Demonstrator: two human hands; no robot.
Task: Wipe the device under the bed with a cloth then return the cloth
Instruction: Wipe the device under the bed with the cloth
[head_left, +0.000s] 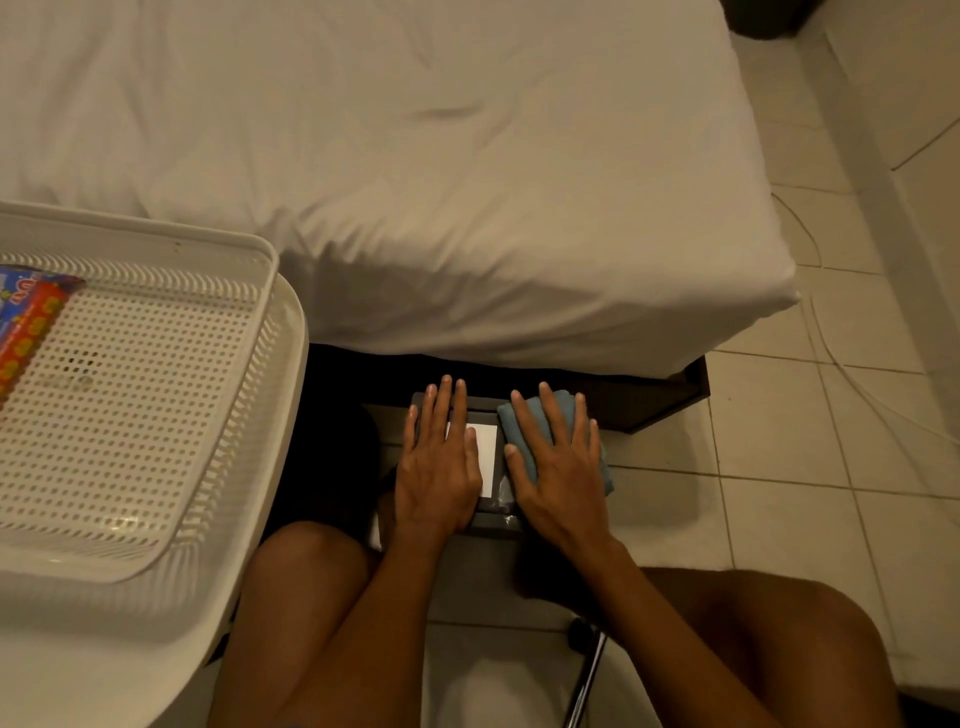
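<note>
A dark flat device (492, 501) with a white rectangular label (485, 447) lies on the tiled floor, at the edge of the bed (415, 182). My left hand (441, 462) rests flat on its left half, fingers spread, holding nothing. My right hand (558, 462) presses flat on a folded blue cloth (605, 470) that covers the device's right side. The cloth's far and right edges show past my fingers. Both hands hide most of the device's top.
A white perforated plastic basket (156, 415) sits on a white stand at the left, holding a colourful packet (31, 322). My bare knees fill the bottom of the view. Thin cables (810, 244) run over the floor tiles at the right. A dark stick-like object (587, 670) lies between my legs.
</note>
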